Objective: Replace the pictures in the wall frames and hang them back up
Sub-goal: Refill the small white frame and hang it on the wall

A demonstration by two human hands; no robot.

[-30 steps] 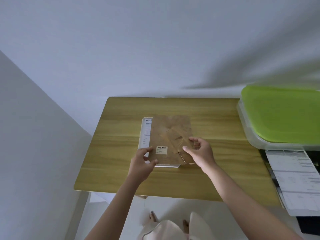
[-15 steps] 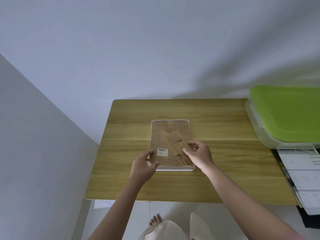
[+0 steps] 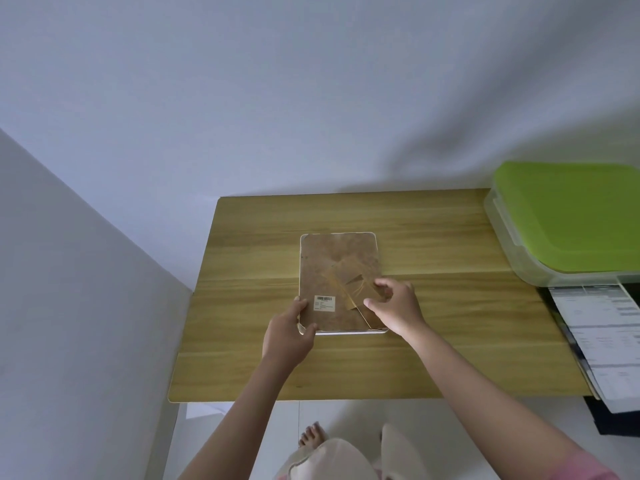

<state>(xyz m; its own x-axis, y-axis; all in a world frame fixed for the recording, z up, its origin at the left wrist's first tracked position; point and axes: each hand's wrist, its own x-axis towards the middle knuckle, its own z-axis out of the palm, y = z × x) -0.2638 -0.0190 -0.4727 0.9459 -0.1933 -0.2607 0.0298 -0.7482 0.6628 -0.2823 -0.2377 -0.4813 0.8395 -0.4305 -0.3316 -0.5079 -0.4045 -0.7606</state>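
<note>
A picture frame (image 3: 337,258) lies face down on the wooden table (image 3: 433,237), showing its brown backing board with a barcode sticker (image 3: 324,303) and a folded stand flap. My left hand (image 3: 289,336) grips the frame's near left corner, thumb on top of the backing. My right hand (image 3: 396,311) rests at the near right part of the backing, fingers curled and pinching at the stand flap there. The picture side is hidden underneath.
A clear storage box with a green lid (image 3: 568,216) stands at the table's right end. Printed sheets (image 3: 602,337) lie on a dark surface to the right. White walls close the left and back. My feet show below the table's front edge.
The brown backing, shifted right off a white sheet a second ago, now sits square inside the frame. My left hand has moved onto the near left corner. The view has shifted.
</note>
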